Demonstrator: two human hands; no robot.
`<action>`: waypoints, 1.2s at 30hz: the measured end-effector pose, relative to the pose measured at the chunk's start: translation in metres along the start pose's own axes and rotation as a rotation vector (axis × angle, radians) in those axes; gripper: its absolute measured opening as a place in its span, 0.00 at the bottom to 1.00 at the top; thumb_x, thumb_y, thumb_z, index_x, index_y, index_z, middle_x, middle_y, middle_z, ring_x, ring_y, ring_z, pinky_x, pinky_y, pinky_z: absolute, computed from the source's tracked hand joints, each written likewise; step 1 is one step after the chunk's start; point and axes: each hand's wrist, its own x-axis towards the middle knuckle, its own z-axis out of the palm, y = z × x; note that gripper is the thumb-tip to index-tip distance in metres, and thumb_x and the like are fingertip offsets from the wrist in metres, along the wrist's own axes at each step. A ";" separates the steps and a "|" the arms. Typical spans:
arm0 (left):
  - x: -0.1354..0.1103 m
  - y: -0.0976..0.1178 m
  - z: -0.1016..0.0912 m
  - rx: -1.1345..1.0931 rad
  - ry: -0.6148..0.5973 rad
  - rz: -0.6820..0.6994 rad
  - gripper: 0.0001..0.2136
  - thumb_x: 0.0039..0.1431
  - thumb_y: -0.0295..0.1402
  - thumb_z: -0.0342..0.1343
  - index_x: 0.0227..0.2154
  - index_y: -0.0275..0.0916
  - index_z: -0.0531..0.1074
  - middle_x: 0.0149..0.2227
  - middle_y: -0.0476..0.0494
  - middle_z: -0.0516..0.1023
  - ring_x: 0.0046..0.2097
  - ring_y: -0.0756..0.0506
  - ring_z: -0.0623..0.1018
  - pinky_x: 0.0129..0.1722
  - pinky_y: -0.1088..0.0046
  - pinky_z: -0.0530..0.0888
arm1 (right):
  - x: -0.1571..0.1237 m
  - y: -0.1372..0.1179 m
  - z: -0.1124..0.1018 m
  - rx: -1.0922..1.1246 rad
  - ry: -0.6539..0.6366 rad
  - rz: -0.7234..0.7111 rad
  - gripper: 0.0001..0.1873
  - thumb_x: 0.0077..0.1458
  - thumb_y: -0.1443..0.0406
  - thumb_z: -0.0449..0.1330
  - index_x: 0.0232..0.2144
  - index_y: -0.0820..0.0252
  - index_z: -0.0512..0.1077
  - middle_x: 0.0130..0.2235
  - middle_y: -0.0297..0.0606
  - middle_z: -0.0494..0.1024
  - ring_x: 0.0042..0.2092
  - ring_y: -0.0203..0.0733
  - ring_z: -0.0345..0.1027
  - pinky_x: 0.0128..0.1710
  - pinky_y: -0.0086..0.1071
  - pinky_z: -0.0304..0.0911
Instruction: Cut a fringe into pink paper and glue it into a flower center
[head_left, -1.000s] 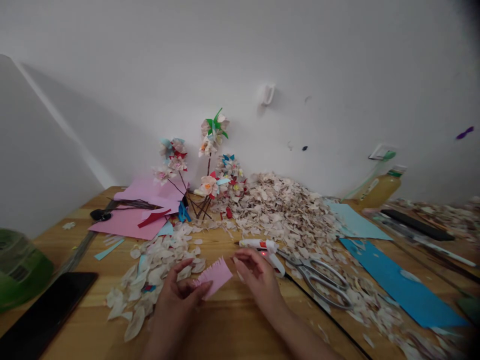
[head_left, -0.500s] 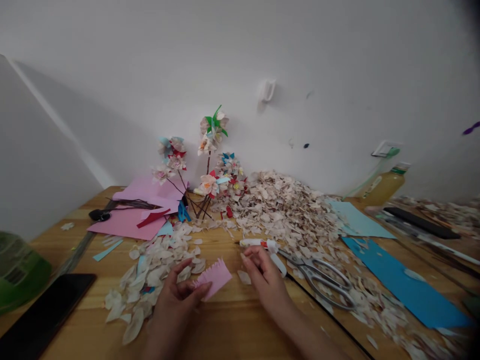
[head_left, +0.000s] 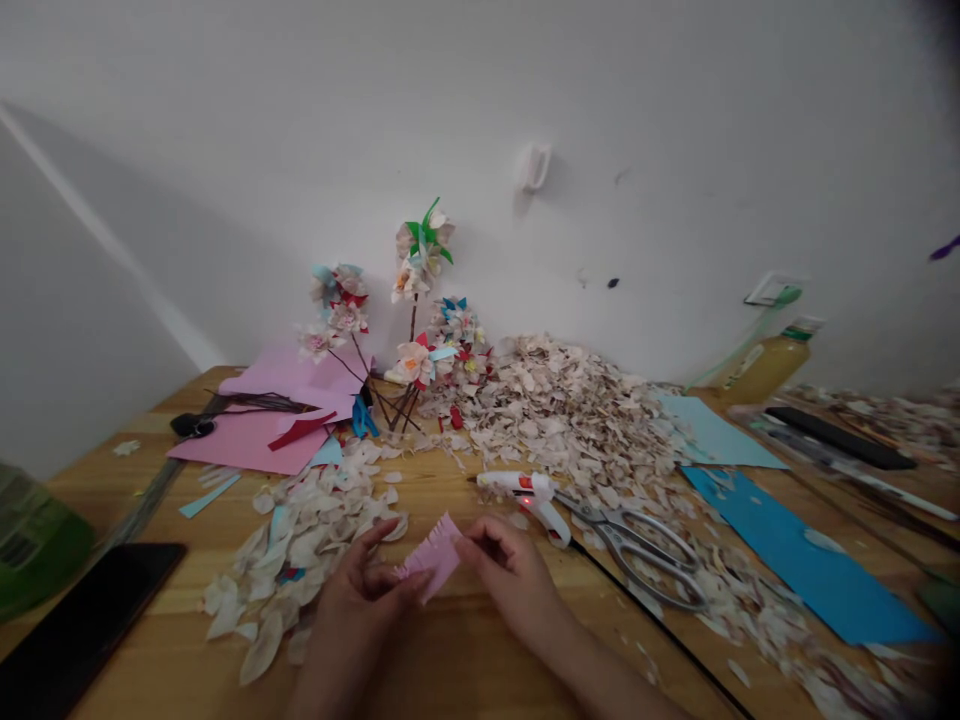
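A small piece of pink paper (head_left: 433, 556), fringed with cuts along its upper left edge, is held above the front of the wooden table. My left hand (head_left: 367, 585) pinches its lower left part between thumb and fingers. At its right edge, my right hand (head_left: 506, 570) has thumb and forefinger closed on the paper's corner. Just behind my right hand lies a white glue gun (head_left: 517, 483) with a small red light, its black cord running to the front right. Silver-handled scissors (head_left: 649, 550) rest beside it.
Dried petals (head_left: 585, 410) are heaped against the wall, with a smaller pile (head_left: 315, 540) at left. Paper flowers (head_left: 416, 360) on twigs lean behind. Pink sheets (head_left: 247, 440), a phone (head_left: 90, 620) and a green bottle (head_left: 37, 550) lie left; blue paper (head_left: 810, 560) and a yellow bottle (head_left: 772, 365) right.
My right hand has moved left and taken the right edge of the pink paper. The left hand still holds the paper, which is turned slightly more upright. The view has shifted a little.
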 end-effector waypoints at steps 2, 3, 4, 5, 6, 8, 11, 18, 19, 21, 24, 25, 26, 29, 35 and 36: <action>0.001 -0.001 0.000 0.042 0.001 0.011 0.39 0.30 0.39 0.68 0.48 0.31 0.60 0.14 0.54 0.72 0.21 0.50 0.69 0.26 0.78 0.62 | 0.001 -0.001 -0.001 -0.018 0.027 -0.010 0.15 0.51 0.58 0.55 0.17 0.58 0.62 0.21 0.29 0.61 0.26 0.36 0.55 0.26 0.29 0.50; 0.001 -0.001 0.000 0.047 -0.001 0.012 0.39 0.31 0.39 0.68 0.48 0.31 0.61 0.14 0.54 0.72 0.21 0.50 0.69 0.26 0.78 0.62 | 0.001 -0.002 -0.002 -0.024 0.044 -0.013 0.16 0.52 0.58 0.54 0.17 0.58 0.61 0.21 0.29 0.60 0.26 0.36 0.55 0.26 0.29 0.50; 0.001 -0.001 0.000 0.045 -0.002 0.010 0.39 0.31 0.39 0.68 0.48 0.32 0.61 0.15 0.54 0.73 0.22 0.50 0.70 0.26 0.78 0.62 | 0.002 -0.001 -0.004 -0.030 0.065 -0.013 0.16 0.52 0.57 0.53 0.17 0.57 0.60 0.21 0.29 0.59 0.26 0.36 0.54 0.26 0.29 0.50; 0.001 -0.001 -0.001 0.043 0.003 0.007 0.38 0.31 0.39 0.68 0.48 0.32 0.61 0.15 0.54 0.73 0.22 0.50 0.71 0.27 0.78 0.62 | 0.003 -0.001 -0.005 -0.036 0.088 -0.010 0.17 0.53 0.57 0.52 0.17 0.57 0.59 0.20 0.28 0.58 0.25 0.36 0.54 0.25 0.29 0.50; 0.001 0.000 -0.001 0.044 0.006 0.005 0.38 0.31 0.39 0.68 0.48 0.32 0.61 0.15 0.54 0.73 0.22 0.49 0.71 0.27 0.78 0.63 | 0.004 0.000 -0.007 -0.042 0.112 -0.005 0.17 0.55 0.56 0.51 0.18 0.56 0.58 0.20 0.27 0.57 0.24 0.35 0.53 0.24 0.29 0.50; 0.001 0.002 -0.003 0.043 0.022 0.008 0.38 0.31 0.40 0.68 0.48 0.32 0.62 0.15 0.54 0.72 0.21 0.50 0.70 0.25 0.79 0.62 | 0.005 0.002 -0.012 -0.055 0.148 0.007 0.18 0.57 0.56 0.49 0.18 0.55 0.56 0.19 0.26 0.55 0.22 0.34 0.51 0.22 0.28 0.49; 0.001 0.005 -0.006 0.035 0.052 0.008 0.38 0.30 0.41 0.68 0.47 0.33 0.62 0.14 0.54 0.72 0.20 0.50 0.70 0.23 0.79 0.62 | 0.005 0.003 -0.020 -0.074 0.165 0.013 0.19 0.58 0.55 0.48 0.18 0.55 0.55 0.17 0.25 0.54 0.21 0.34 0.50 0.20 0.27 0.47; 0.003 0.013 -0.006 -0.016 0.118 0.022 0.41 0.26 0.42 0.69 0.48 0.34 0.61 0.15 0.54 0.72 0.20 0.49 0.71 0.19 0.80 0.62 | 0.008 -0.004 -0.033 -0.064 0.149 0.011 0.11 0.53 0.57 0.54 0.26 0.56 0.69 0.22 0.30 0.67 0.24 0.37 0.60 0.24 0.28 0.56; 0.003 0.013 -0.006 -0.022 0.120 0.019 0.41 0.26 0.42 0.69 0.48 0.34 0.61 0.15 0.54 0.72 0.20 0.48 0.71 0.18 0.79 0.62 | 0.008 -0.004 -0.032 -0.050 0.144 0.010 0.10 0.51 0.57 0.56 0.29 0.56 0.70 0.25 0.32 0.69 0.26 0.37 0.62 0.26 0.29 0.57; 0.002 0.012 -0.005 -0.035 0.105 0.029 0.40 0.27 0.41 0.69 0.47 0.35 0.62 0.15 0.55 0.72 0.21 0.49 0.71 0.20 0.79 0.63 | 0.009 -0.004 -0.031 -0.017 0.128 0.025 0.10 0.49 0.57 0.58 0.28 0.57 0.71 0.27 0.33 0.71 0.26 0.37 0.63 0.26 0.29 0.59; 0.002 0.007 -0.005 -0.058 0.062 0.054 0.36 0.30 0.40 0.69 0.45 0.36 0.63 0.16 0.55 0.72 0.22 0.50 0.71 0.24 0.80 0.64 | 0.009 -0.002 -0.028 0.043 0.118 0.089 0.15 0.51 0.53 0.56 0.21 0.57 0.67 0.17 0.28 0.66 0.19 0.34 0.60 0.21 0.28 0.57; 0.002 0.005 -0.005 -0.061 0.049 0.057 0.35 0.31 0.40 0.69 0.45 0.36 0.63 0.16 0.56 0.71 0.22 0.51 0.70 0.24 0.80 0.64 | 0.008 -0.001 -0.028 0.065 0.122 0.112 0.17 0.52 0.52 0.55 0.20 0.56 0.65 0.15 0.26 0.64 0.17 0.34 0.58 0.20 0.28 0.55; 0.002 0.004 -0.005 -0.060 0.037 0.058 0.34 0.32 0.40 0.68 0.45 0.36 0.63 0.16 0.56 0.71 0.21 0.52 0.70 0.24 0.81 0.64 | 0.008 0.000 -0.027 0.090 0.125 0.132 0.18 0.52 0.50 0.54 0.20 0.56 0.64 0.13 0.24 0.62 0.16 0.33 0.56 0.18 0.27 0.54; 0.001 0.003 -0.005 -0.068 0.025 0.048 0.33 0.34 0.40 0.68 0.45 0.36 0.63 0.16 0.56 0.70 0.21 0.52 0.69 0.24 0.80 0.63 | 0.005 0.002 -0.023 0.183 0.085 0.196 0.23 0.50 0.45 0.53 0.18 0.55 0.61 0.09 0.21 0.56 0.13 0.31 0.49 0.15 0.26 0.48; -0.001 0.004 -0.004 -0.058 0.033 0.026 0.34 0.32 0.41 0.68 0.45 0.37 0.62 0.17 0.57 0.70 0.21 0.51 0.68 0.23 0.80 0.63 | 0.002 0.001 -0.006 0.451 -0.164 0.362 0.29 0.49 0.40 0.47 0.15 0.56 0.61 0.09 0.24 0.57 0.11 0.30 0.49 0.13 0.25 0.48; -0.001 0.003 -0.004 -0.058 0.028 0.027 0.34 0.33 0.42 0.68 0.46 0.37 0.62 0.17 0.57 0.70 0.21 0.51 0.68 0.23 0.80 0.63 | 0.003 0.000 -0.005 0.492 -0.195 0.378 0.29 0.50 0.41 0.47 0.15 0.57 0.61 0.09 0.24 0.57 0.12 0.30 0.49 0.13 0.25 0.48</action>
